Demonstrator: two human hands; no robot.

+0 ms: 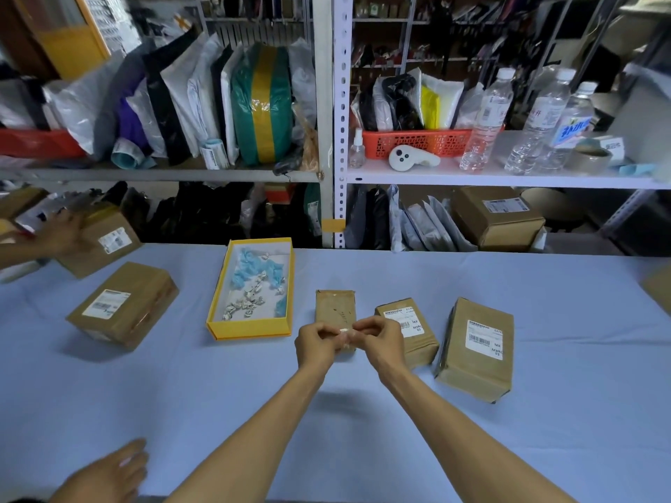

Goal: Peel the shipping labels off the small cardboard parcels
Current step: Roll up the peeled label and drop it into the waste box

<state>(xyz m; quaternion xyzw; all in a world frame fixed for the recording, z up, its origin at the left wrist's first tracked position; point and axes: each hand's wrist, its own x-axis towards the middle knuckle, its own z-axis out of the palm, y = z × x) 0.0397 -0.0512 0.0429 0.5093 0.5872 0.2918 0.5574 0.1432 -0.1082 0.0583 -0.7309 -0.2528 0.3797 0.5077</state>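
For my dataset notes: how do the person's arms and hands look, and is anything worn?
The left forearm and right forearm are bare to the picture's lower edge; no sleeve shows. The left hand and right hand wear no glove; no watch, ring or bracelet is visible.

Pale blue worktop (pixel 544 285), white label scrap (pixel 345 332) between the fingers (pixel 321 330), bare brown parcel (pixel 334 306) just behind them, brown parcel (pixel 468 375) to their right with a white label (pixel 484 338) and black barcode, yellow box (pixel 250 326) to their left holding blue and white bits (pixel 250 303).
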